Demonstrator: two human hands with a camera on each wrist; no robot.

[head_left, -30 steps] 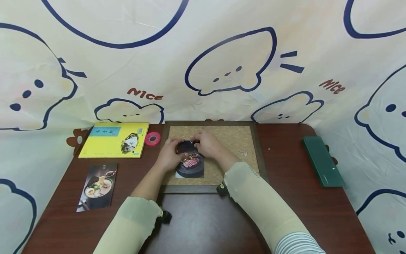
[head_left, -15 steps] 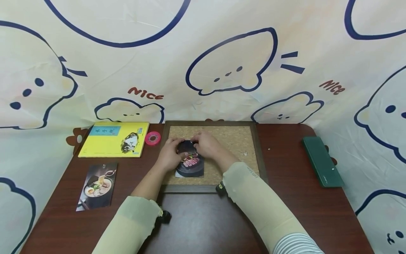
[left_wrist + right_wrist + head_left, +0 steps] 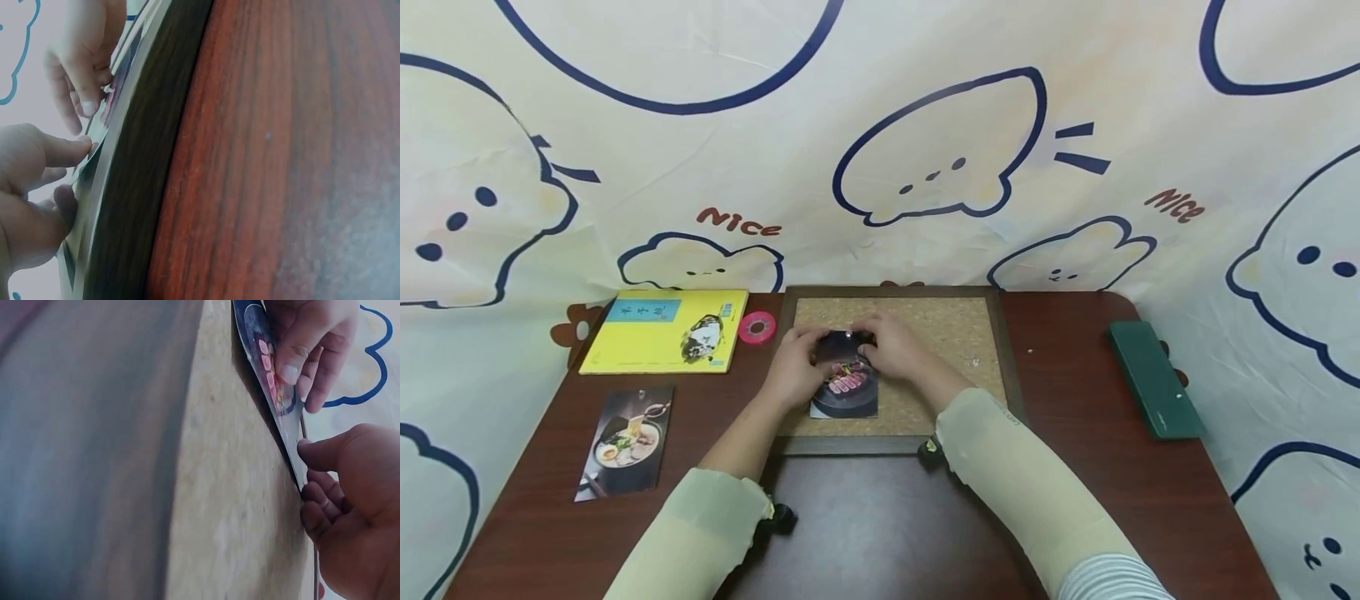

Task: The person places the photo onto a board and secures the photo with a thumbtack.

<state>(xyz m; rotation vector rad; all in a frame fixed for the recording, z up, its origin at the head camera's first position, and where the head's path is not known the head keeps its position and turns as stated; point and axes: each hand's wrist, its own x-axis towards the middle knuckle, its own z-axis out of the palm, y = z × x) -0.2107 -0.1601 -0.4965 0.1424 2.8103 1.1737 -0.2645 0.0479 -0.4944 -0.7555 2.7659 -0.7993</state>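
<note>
A dark photo card [image 3: 844,402] with a picture of sliced meat lies on the framed cork board [image 3: 940,333]. My left hand [image 3: 795,368] holds its left side, thumb on the front and fingers by the upper left edge. The right hand [image 3: 893,347] pinches the card's upper right corner between thumb and fingers. A tiny bright spot [image 3: 848,334] shows at the card's top edge; its kind is too small to tell. From the right wrist, the card [image 3: 275,394] appears lifted off the cork along one edge.
On the brown table [image 3: 880,533], a second photo card [image 3: 625,446] with a noodle bowl lies left of the board. Behind it are a yellow book [image 3: 655,346] and a pink tape roll [image 3: 757,327]. A green box [image 3: 1153,379] lies at the right. Patterned cloth [image 3: 880,167] hangs behind.
The right thumb has shifted slightly down, and the bright spot at the card's top edge now shows between the hands. The head view has turned a little to the right.
</note>
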